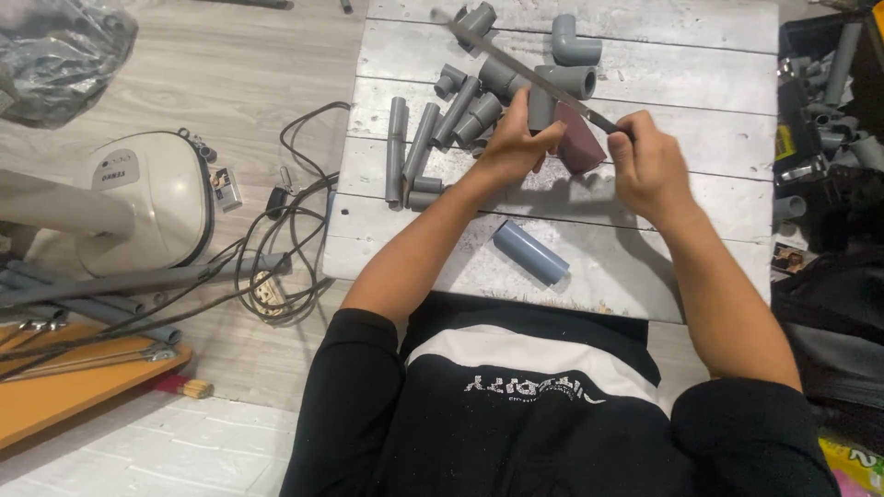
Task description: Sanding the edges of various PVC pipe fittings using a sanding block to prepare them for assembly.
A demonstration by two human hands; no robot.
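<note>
The left hand is curled around a short grey pipe piece, pinching it upright against the white plank table, its long axis running away from the person toward the far edge. The right hand is closed in a fist around the handle end of a long metal file. The file's long axis runs diagonally, from the fist up and left across the top of the pipe piece, with its tip pointing toward the far left part of the table. A dark red block sits between the 2 hands, just beside the pipe piece.

Beyond the hands lies a scatter of grey fittings: an elbow fitting near the far edge, several couplings, and a row of thin pipe lengths to the left, lying roughly parallel and pointing away from the person. 1 thicker blue-grey pipe section lies alone on the near part of the table, angled from upper left to lower right.

The table is made of painted, worn boards and stands on a pale wood-look floor. To the left are a white appliance, a tangle of black cables and long grey pipes. To the right, a dark bin holds more grey fittings.
</note>
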